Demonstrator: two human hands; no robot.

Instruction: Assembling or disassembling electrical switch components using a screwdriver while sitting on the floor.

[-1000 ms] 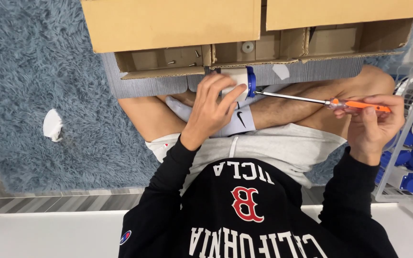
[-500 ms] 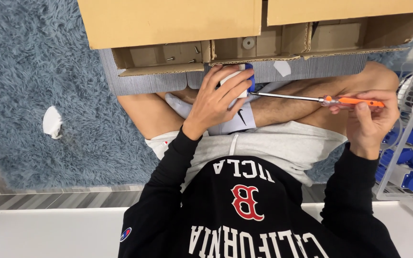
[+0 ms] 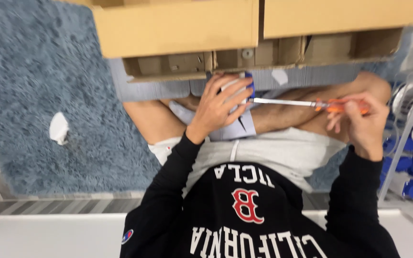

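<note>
Below the cardboard box point(image 3: 178, 28), my left hand point(image 3: 218, 107) wraps closed around a small white part point(image 3: 233, 88) with a blue edge. My right hand point(image 3: 359, 124) pinches the screwdriver point(image 3: 307, 103) by its orange handle, tip meeting the part. Risk: the long shaft may slip off sideways, since the part rests only on my leg.

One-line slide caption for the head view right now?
Seated person's left hand grips a white-and-blue object while right hand drives an orange-handled screwdriver into it.
</note>
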